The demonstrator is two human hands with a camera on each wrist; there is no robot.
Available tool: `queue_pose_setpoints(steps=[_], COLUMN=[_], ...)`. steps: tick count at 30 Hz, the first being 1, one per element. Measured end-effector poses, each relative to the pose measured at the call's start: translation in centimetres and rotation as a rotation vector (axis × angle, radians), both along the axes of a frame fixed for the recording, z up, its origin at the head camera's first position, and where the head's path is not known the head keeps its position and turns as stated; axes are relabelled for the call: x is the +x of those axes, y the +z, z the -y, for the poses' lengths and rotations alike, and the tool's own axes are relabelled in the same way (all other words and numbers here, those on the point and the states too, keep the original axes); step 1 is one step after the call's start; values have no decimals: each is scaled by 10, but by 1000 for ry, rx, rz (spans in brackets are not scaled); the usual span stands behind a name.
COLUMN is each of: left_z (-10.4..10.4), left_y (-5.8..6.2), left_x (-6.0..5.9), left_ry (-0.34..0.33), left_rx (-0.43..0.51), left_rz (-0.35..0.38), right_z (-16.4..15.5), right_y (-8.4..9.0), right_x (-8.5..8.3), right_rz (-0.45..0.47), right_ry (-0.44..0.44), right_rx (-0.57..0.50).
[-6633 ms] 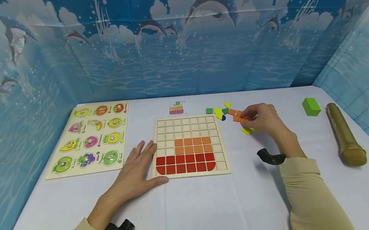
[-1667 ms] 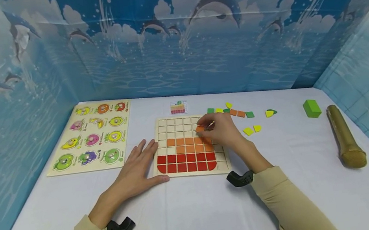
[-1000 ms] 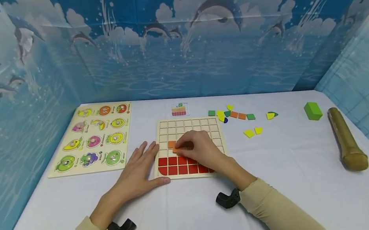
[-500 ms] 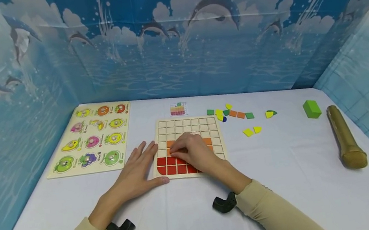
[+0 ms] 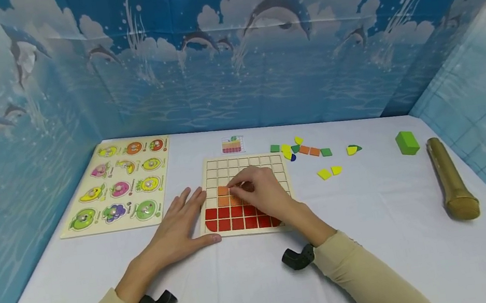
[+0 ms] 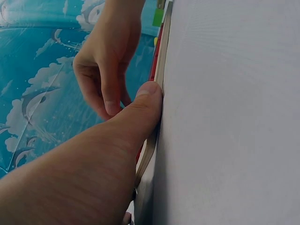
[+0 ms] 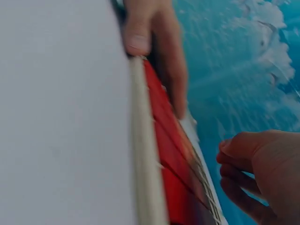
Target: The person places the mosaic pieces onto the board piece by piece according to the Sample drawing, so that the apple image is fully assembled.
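Note:
A wooden grid board (image 5: 244,160) lies on the white table. Its two lowest rows hold red tiles (image 5: 232,224), with orange tiles (image 5: 223,191) above them. My left hand (image 5: 181,226) lies flat beside the board, and its thumb (image 6: 143,105) presses the board's near left edge (image 6: 161,65). My right hand (image 5: 253,189) hovers over the orange rows with fingers curled; no tile shows between them. The right wrist view shows those curled fingers (image 7: 253,176) empty above the red tiles (image 7: 168,140).
Loose orange, green and yellow pieces (image 5: 309,151) lie right of the board, with two yellow ones (image 5: 328,172) nearer. A green block (image 5: 407,142) and a gold cylinder (image 5: 452,178) sit far right. A fruit peg puzzle (image 5: 121,185) lies left. A small pattern card (image 5: 231,145) lies behind the board.
My right hand brought an orange tile from the loose pieces, set it at the left of the orange rows, and has now drawn back slightly up and right. The left hand stayed put.

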State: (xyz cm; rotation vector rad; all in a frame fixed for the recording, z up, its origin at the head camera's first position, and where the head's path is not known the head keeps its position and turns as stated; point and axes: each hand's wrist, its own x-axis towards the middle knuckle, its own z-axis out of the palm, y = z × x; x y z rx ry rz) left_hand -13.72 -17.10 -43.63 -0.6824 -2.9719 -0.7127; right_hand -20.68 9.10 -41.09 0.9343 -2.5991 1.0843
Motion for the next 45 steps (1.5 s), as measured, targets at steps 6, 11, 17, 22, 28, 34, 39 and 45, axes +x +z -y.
queue_pose_setpoints(steps=[6,11,17,22,28,34,39,45], left_z=[-1,-1,1,1,0,-1,-1,-1], left_y=[-3,-4,-3,-2,-1,-1,-1,-2], left_x=[1,-1,-3,-3,-1,0,0,-1], left_ry=[0,-2,5,1,0,14,12,9], left_rx=[3,-9,-12,0,9,-1,-6,-6], left_rz=[5,8,5,9,1,17,18,7], right_z=[-34,-69,-107,-127,-137,-141,-144,-148], right_y=[5,10,11,9,7,2,-1,-5], right_x=[-20,-36,-53,-55,-59,-62,-64,-66], right_rz=[4,8,1,44,78,113,135,109], right_ry=[-139,-269,-427,-543,-640,-626,-615,-597], right_rx=[-48,-88,-97,-35,74,129,145,141])
